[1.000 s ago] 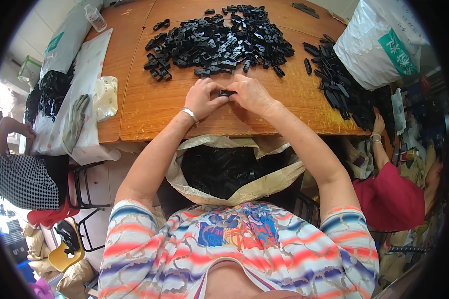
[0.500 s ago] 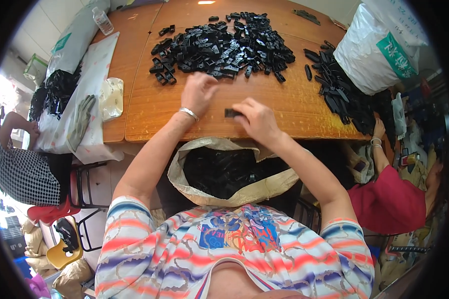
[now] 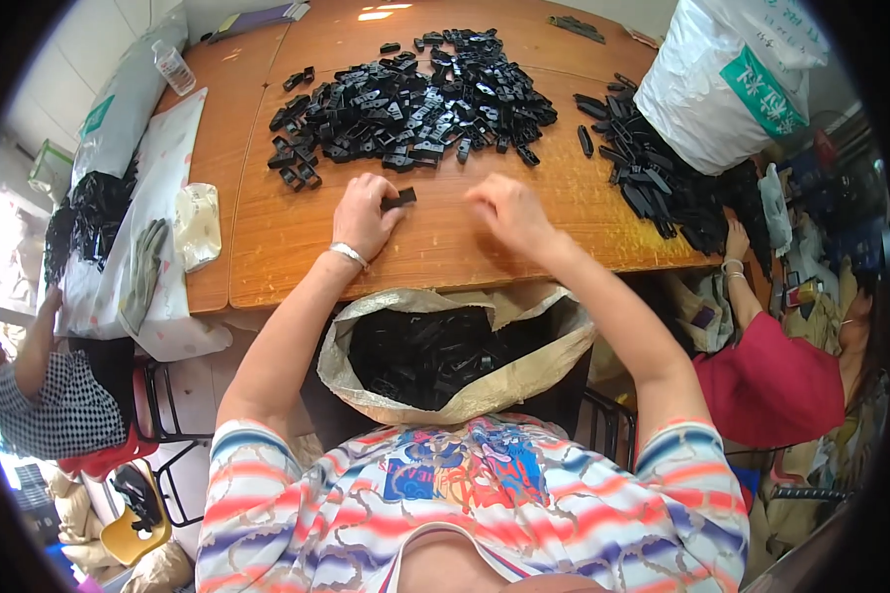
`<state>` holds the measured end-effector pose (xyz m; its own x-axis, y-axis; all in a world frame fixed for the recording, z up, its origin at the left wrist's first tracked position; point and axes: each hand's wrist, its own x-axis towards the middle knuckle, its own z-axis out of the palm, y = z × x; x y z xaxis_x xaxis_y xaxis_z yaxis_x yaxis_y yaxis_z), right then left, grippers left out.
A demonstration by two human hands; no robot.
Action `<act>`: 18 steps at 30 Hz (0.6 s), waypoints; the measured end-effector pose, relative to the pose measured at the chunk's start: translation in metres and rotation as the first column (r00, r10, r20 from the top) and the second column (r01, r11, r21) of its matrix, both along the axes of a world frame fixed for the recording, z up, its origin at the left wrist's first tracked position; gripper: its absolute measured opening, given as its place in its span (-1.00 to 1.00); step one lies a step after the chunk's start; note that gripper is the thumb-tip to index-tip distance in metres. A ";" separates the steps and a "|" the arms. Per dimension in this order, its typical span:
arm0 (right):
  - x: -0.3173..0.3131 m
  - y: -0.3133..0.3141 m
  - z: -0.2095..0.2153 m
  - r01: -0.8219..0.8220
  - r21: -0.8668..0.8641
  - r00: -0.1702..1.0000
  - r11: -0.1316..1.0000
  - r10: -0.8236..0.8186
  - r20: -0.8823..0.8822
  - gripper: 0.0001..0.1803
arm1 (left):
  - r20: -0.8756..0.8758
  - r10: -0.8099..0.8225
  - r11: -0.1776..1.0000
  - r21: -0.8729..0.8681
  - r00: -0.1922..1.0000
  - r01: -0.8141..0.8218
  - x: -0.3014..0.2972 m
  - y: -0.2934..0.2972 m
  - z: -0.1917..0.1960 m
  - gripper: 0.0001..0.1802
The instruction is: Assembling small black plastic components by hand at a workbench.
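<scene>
My left hand (image 3: 363,215), with a bracelet at the wrist, rests over the table just in front of the pile. Its thumb and fingers pinch a small black plastic part (image 3: 399,199). To the right, my right hand (image 3: 514,212) hovers over the wood with its fingers curled in; the fingertips are slightly blurred, and whether anything is in them I cannot make out. Beyond both hands spreads a big pile of similar black plastic parts (image 3: 415,109). Between my forearms an open woven sack (image 3: 494,395) at the table's edge holds more black parts.
Longer black pieces (image 3: 648,188) lie heaped at the right, by a large white sack (image 3: 702,99). At the left are a plastic bottle (image 3: 174,67), a grey glove (image 3: 145,267) and a clear-wrapped packet (image 3: 198,225). Co-workers sit on both sides; a red sleeve (image 3: 776,381) shows at right.
The small black part was at my right hand's fingertips and is now in my left hand. My left hand has come down from the pile's edge. The view has shifted slightly.
</scene>
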<state>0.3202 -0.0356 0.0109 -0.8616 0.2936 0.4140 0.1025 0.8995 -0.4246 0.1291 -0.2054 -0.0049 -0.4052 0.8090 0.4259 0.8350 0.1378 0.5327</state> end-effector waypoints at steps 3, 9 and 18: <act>-0.032 0.035 -0.004 0.160 0.105 0.985 0.982 -0.165 0.040 -0.78 | -0.022 -0.101 0.995 0.003 0.995 0.102 0.009 -0.005 0.001 -0.68; -0.065 0.056 -0.009 0.129 0.239 0.985 0.962 -0.153 0.081 -0.78 | 0.062 -0.110 0.994 0.021 0.992 0.109 0.012 -0.015 0.001 -0.63; -0.048 0.031 -0.003 0.098 0.210 0.950 0.973 -0.155 0.272 -0.74 | -0.008 -0.070 0.998 -0.001 0.997 0.070 0.006 -0.012 -0.006 -0.70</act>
